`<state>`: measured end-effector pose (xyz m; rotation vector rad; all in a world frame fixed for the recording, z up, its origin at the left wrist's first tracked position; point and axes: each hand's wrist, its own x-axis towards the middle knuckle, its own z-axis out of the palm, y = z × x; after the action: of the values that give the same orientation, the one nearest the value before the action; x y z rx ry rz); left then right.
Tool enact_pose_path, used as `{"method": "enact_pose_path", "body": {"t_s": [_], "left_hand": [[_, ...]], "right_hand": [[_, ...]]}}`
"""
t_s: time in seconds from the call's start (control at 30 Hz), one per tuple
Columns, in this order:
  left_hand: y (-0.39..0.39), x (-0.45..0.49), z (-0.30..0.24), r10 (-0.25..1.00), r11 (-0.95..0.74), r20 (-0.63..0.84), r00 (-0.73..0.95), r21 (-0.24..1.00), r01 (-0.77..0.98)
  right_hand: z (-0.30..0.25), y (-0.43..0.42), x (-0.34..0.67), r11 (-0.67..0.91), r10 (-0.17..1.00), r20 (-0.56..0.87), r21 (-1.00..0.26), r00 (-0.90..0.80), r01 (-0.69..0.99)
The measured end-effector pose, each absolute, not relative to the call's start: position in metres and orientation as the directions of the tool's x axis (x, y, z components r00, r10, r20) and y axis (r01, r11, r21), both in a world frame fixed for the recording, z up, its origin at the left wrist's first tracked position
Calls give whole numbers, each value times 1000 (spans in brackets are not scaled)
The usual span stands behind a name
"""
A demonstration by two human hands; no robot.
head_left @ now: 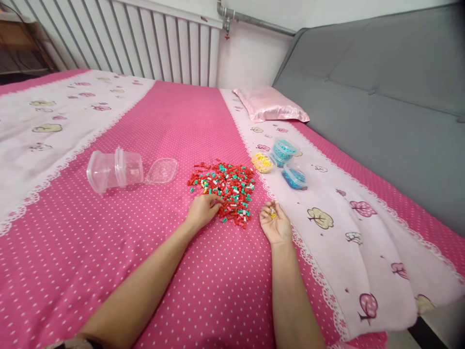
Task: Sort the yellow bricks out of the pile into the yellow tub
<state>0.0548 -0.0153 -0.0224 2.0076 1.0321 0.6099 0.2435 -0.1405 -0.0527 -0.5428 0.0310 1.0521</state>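
Note:
A pile of small bricks (225,190), mostly red with some green and white, lies on the pink dotted bedspread (174,271). My left hand (202,209) rests at the pile's near left edge, fingers pinched among the pieces. My right hand (275,224) lies palm up just right of the pile, fingers curled around a few small yellow pieces (272,212). Beyond it stand three small tubs: one with yellow pieces (262,162), one with light blue pieces (284,151) and one with darker blue pieces (294,176).
Clear empty tubs (114,169) lie on their side to the left, a clear lid (162,171) next to them. A pink pillow (269,103) sits by the grey padded headboard (381,97). A radiator (145,43) lines the far wall.

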Motion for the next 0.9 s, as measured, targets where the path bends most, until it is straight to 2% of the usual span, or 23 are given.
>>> {"method": "enact_pose_path", "body": {"t_s": [0.17, 0.4, 0.57, 0.63, 0.8, 0.9], "left_hand": [[-19, 55, -21, 783, -476, 76, 617, 712, 516], [-18, 53, -20, 736, -558, 30, 676, 592, 581], [-15, 50, -22, 685, -648, 98, 722, 535, 543], [-15, 49, -23, 695, -629, 93, 713, 559, 541], [-15, 50, -24, 771, -453, 42, 636, 738, 500], [-15, 51, -24, 790, -397, 54, 611, 804, 443]], "right_hand": [[-53, -140, 243, 391, 806, -302, -375, 509, -841], [-53, -140, 243, 380, 812, -273, -423, 516, -823], [-51, -140, 243, 388, 807, -309, -367, 504, -846], [-52, -140, 243, 392, 803, -315, -362, 506, -846], [-53, -141, 243, 381, 809, -276, -426, 520, -820], [-53, -141, 243, 389, 805, -283, -411, 521, -825]]}}
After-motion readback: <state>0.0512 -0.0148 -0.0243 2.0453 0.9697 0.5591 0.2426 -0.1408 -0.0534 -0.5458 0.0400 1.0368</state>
